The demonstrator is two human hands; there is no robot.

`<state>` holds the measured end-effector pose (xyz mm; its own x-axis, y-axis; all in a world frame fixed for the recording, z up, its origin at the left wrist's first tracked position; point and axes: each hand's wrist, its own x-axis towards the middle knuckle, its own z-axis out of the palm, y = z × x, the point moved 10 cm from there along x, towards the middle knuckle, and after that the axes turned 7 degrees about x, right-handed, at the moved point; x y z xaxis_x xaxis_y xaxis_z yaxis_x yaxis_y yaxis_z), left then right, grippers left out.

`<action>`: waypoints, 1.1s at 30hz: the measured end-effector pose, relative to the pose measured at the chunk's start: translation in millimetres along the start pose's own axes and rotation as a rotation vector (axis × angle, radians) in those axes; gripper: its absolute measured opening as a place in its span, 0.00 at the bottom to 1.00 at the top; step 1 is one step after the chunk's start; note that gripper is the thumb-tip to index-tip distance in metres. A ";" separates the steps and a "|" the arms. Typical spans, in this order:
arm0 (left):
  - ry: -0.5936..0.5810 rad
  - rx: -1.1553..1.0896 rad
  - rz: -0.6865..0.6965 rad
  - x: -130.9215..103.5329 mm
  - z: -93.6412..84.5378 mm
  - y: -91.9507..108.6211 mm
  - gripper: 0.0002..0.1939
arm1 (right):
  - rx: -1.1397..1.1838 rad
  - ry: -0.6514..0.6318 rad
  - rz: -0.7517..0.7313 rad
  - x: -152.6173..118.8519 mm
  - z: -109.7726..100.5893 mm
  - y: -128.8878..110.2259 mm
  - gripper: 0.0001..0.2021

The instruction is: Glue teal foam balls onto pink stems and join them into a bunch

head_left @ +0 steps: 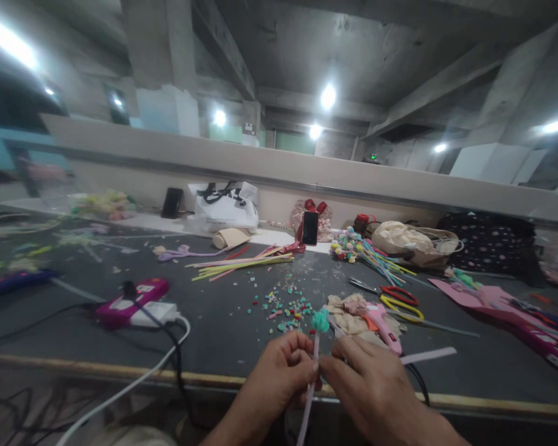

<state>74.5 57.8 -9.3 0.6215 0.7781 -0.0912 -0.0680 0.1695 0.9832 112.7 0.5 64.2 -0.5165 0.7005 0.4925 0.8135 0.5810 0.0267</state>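
Observation:
A small artificial flower with a bunched green head (320,320) stands upright between my hands. Its thin pale lilac stem (308,406) runs down past the table's front edge. My left hand (276,379) is closed, thumb and fingers pinching this stem below the head. Close against the stem from the other side, my right hand (374,385) has its fingertips pressed together; what they grip is hidden. A pale pink strip (430,355) sticks out to the right from behind that hand. I cannot tell whether the hand holds it.
Green and red bits (291,310) lie scattered ahead. A pink glue gun (382,325) rests on crumpled cloth, beside red-handled scissors (400,295) and yellow-handled ones (402,308). Coloured sticks (242,263), finished stems (353,244), a phone (310,228) and a power strip (139,303) with cables surround them.

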 end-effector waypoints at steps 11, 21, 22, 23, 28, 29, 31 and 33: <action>-0.023 0.105 0.107 -0.9 0.2 6.5 0.08 | 0.008 -0.025 0.004 -0.8 1.5 5.3 0.09; 0.049 0.043 -0.083 3.9 -1.7 -13.4 0.15 | -0.088 0.049 -0.020 -2.1 -4.9 -1.5 0.08; 0.044 0.051 -0.090 3.8 -0.3 -14.1 0.15 | -0.098 0.066 -0.022 -2.5 -5.8 -2.4 0.08; 0.031 0.054 -0.087 3.7 1.7 -14.3 0.14 | -0.105 0.078 -0.025 -3.0 -6.0 -3.3 0.09; 0.054 0.070 -0.061 5.0 3.3 -24.9 0.13 | -0.120 0.121 -0.051 -9.5 -1.5 -5.7 0.11; 0.060 0.083 -0.039 5.6 3.6 -26.0 0.13 | -0.120 0.120 -0.049 -11.1 0.3 -5.1 0.10; 0.069 0.113 0.003 6.4 4.0 -26.2 0.11 | -0.120 0.111 -0.030 -13.4 3.3 -2.8 0.09; 0.075 0.144 0.016 6.6 3.0 -25.5 0.10 | -0.121 0.112 -0.002 -14.4 3.2 -0.3 0.08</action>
<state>82.7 56.8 -34.5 0.5608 0.8239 -0.0813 0.0384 0.0722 0.9967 119.1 -8.5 54.4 -0.4908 0.6447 0.5861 0.8422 0.5234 0.1296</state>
